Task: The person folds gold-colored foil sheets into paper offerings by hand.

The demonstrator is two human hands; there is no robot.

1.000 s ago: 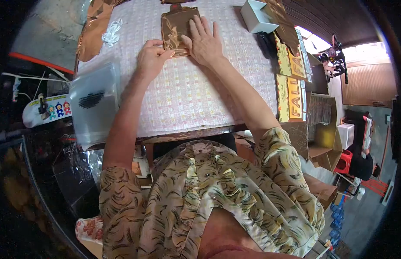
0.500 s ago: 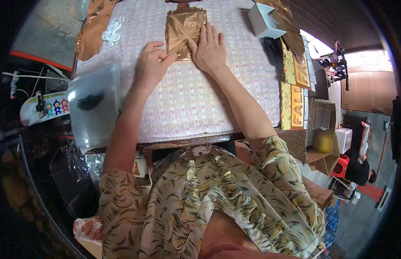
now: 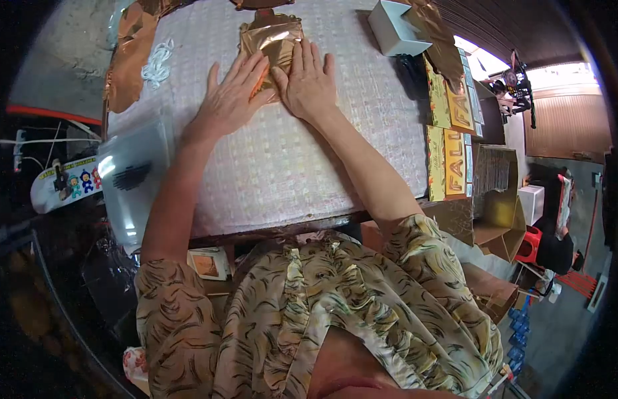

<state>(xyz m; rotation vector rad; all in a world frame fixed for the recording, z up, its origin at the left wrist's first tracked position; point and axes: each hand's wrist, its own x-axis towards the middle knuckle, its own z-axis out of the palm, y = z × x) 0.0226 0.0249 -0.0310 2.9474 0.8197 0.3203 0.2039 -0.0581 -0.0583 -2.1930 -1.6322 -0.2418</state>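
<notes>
A flat piece of shiny copper-coloured foil lies at the far middle of the cloth-covered table. My left hand rests flat over its near left side, fingers stretched out. On the near right part of the foil lies my right hand, its fingers extended and pointing away from me. The two thumbs come close together at the foil's near edge. Both palms hide much of the lower foil, and a small orange patch shows beside the left fingertips.
White cord lies at the left, above a clear plastic sleeve stack. Copper foil covers the far left corner. On the right are a white box, printed FALL cards and a cardboard box.
My left hand has gone from curled fingers beside the foil to lying flat on it. My right hand stays on the foil. The whole view has shifted slightly.
</notes>
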